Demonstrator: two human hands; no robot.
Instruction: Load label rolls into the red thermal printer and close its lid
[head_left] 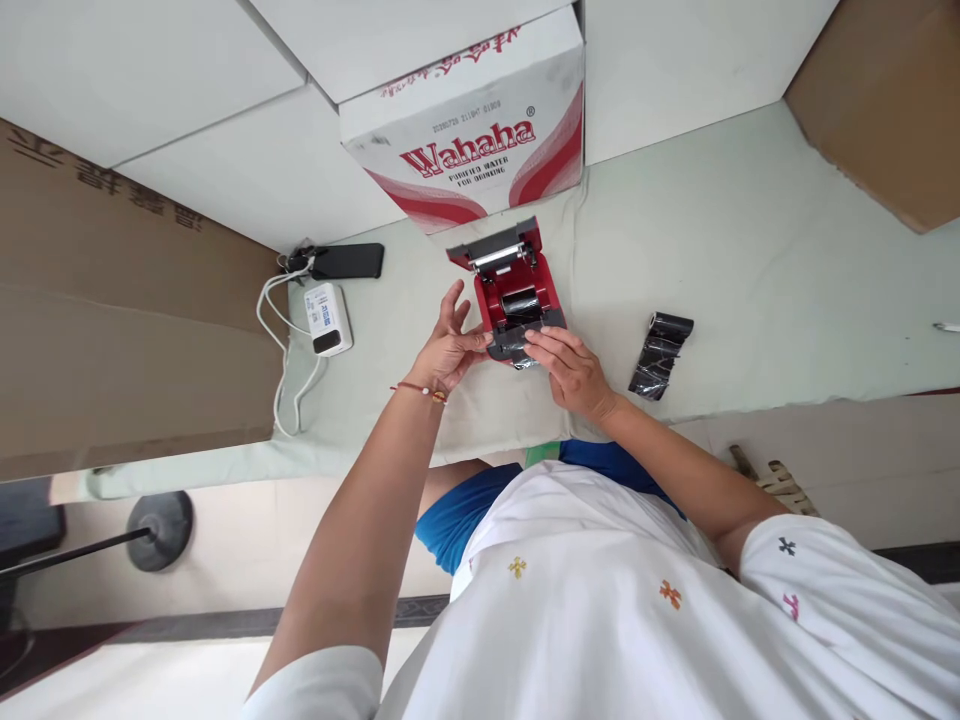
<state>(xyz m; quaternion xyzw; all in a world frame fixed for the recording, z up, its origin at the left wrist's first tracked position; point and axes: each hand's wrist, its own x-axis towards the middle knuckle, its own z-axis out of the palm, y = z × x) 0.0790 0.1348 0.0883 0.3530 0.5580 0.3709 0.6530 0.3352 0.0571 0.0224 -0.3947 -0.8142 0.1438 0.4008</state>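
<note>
Hands meet at the near end of a small red printer (534, 285) in the head view. It sits on the cloth-covered table (750, 250), straight ahead of the person, with its lid (495, 250) tipped back toward the Wahaha carton (480, 130) behind it. The printer's long axis runs away from the person, so both hands work at its front edge, one on each side.

The left hand (448, 350) is largely open, its fingers fanned upward, and only the thumb and forefinger rest against the grey front edge. The right hand (571, 372) is half closed, its fingers curled down over a crinkled strip of black film (517, 347) that hangs at that edge. The strip seems to lead back to a dark spool (521, 303) in the open bay, though the join is too small to make out.

A loose black roll (660, 355) lies on the table well to the right, nearer the right hand and touched by neither hand. To the left lie a white charger box (328, 318), its cable (281, 370) and a black phone (349, 261), beside brown cardboard (112, 330).
</note>
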